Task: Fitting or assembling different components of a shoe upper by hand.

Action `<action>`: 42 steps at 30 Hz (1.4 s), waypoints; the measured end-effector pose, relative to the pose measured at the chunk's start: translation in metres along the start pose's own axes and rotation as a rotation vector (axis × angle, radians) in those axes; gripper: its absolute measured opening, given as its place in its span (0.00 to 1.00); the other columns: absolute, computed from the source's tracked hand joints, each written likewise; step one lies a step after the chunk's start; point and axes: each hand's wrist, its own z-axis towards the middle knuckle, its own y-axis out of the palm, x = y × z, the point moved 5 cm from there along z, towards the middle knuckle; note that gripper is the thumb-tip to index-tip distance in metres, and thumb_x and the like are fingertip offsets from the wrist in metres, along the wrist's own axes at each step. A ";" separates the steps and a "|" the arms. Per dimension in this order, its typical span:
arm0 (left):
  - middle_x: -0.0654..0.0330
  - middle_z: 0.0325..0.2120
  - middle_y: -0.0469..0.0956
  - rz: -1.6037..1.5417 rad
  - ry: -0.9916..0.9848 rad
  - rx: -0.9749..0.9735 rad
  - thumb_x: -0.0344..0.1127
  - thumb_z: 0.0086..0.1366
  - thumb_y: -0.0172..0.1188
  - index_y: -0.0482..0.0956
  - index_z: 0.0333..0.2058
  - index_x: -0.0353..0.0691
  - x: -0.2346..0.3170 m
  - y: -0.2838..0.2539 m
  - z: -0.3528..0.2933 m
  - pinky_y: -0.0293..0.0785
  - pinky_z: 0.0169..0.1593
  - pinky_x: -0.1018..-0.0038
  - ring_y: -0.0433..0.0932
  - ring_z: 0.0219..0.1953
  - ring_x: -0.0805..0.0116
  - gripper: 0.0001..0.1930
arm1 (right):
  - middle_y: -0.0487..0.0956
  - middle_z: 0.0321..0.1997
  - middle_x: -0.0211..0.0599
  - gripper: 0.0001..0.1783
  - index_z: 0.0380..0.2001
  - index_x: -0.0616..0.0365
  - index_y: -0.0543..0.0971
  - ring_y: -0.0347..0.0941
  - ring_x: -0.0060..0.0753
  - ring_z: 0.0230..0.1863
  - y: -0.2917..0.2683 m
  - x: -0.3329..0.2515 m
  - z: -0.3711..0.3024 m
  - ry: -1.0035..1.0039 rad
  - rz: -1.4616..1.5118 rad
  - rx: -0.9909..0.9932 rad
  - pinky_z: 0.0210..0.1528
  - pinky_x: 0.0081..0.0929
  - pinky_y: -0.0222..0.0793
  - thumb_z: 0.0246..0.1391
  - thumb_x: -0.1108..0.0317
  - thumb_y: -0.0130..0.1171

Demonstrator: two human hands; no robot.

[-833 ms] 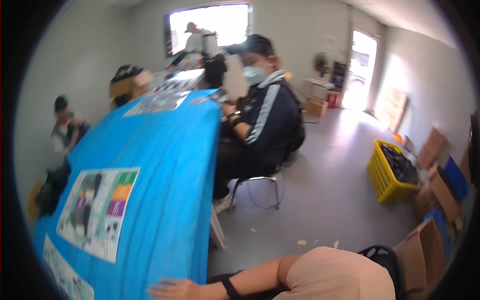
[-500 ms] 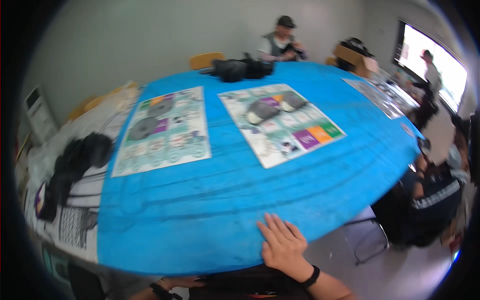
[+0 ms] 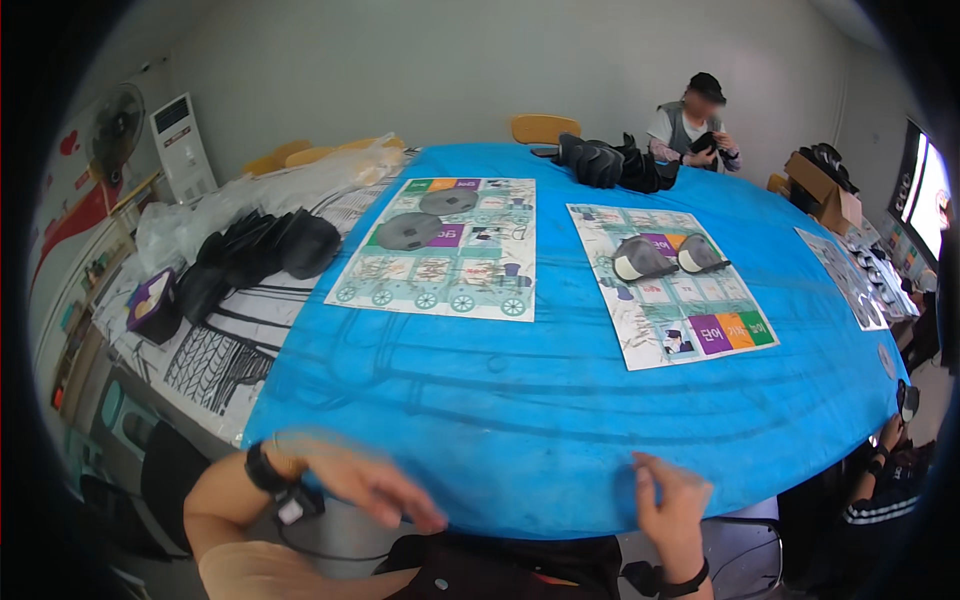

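Left hand (image 3: pixel 372 488): over the near edge of the blue-covered bench (image 3: pixel 480 400), motion-blurred. Fingers loosely extended, moderately wide, nothing visible in them. Contact with the cover: can't tell.

Right hand (image 3: pixel 672 505): also at the near edge, well apart from the left. Fingers part-curled, narrow gap to the thumb, nothing visible in it. Contact can't be told here either.

Beyond the hands, two printed sheets lie flat on the bench. Left sheet (image 3: pixel 430 300) carries two flat grey ovals (image 3: pixel 408 231), close together on its upper half. Right sheet (image 3: pixel 640 325) sits at an angle, with two grey pieces with cream edging (image 3: pixel 640 260) side by side across its middle. Both sheets clear of both hands.

Far edge: heap of black items (image 3: pixel 600 162); near it a seated co-worker (image 3: pixel 682 130) holding something black in both hands.

Left side: second surface with white patterned cover (image 3: pixel 265 325), bearing a black pile (image 3: pixel 255 250) just beside a dark tub with purple rim (image 3: pixel 155 322).
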 end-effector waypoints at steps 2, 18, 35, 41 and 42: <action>0.57 0.46 0.77 0.289 -0.007 0.234 0.40 0.69 0.52 0.69 0.55 0.36 0.022 -0.052 -0.005 0.70 0.53 0.71 0.74 0.49 0.68 0.20 | 0.81 0.25 0.39 0.10 0.34 0.52 0.82 0.78 0.42 0.25 -0.009 0.017 0.005 0.029 -0.043 0.057 0.28 0.34 0.70 0.50 0.66 0.55; 0.36 0.63 0.50 0.679 0.137 1.106 0.58 0.37 0.76 0.38 0.66 0.32 0.086 -0.324 0.245 0.51 0.65 0.55 0.51 0.66 0.42 0.68 | 0.76 0.20 0.38 0.25 0.56 0.47 0.72 0.75 0.44 0.20 0.013 0.023 0.011 0.077 -0.307 -0.185 0.20 0.41 0.67 0.53 0.60 0.54; 0.49 0.49 0.63 1.088 0.490 1.242 0.41 0.31 0.79 0.54 0.62 0.31 0.090 -0.262 0.226 0.64 0.58 0.64 0.65 0.53 0.50 0.59 | 0.78 0.21 0.36 0.20 0.50 0.43 0.75 0.76 0.41 0.19 0.016 0.026 0.012 0.084 -0.265 -0.173 0.20 0.38 0.69 0.55 0.55 0.53; 0.48 0.49 0.63 0.997 0.471 1.018 0.41 0.33 0.80 0.58 0.59 0.35 0.077 -0.175 0.155 0.65 0.56 0.63 0.66 0.52 0.49 0.55 | 0.79 0.22 0.39 0.20 0.50 0.42 0.76 0.76 0.45 0.22 0.012 0.029 0.014 0.120 -0.249 -0.160 0.24 0.41 0.70 0.54 0.55 0.54; 0.47 0.49 0.63 0.972 0.447 1.009 0.41 0.34 0.80 0.58 0.59 0.34 0.072 -0.163 0.142 0.65 0.56 0.62 0.66 0.52 0.48 0.54 | 0.79 0.21 0.39 0.20 0.50 0.42 0.76 0.76 0.45 0.23 0.013 0.028 0.015 0.091 -0.244 -0.134 0.25 0.41 0.70 0.54 0.55 0.54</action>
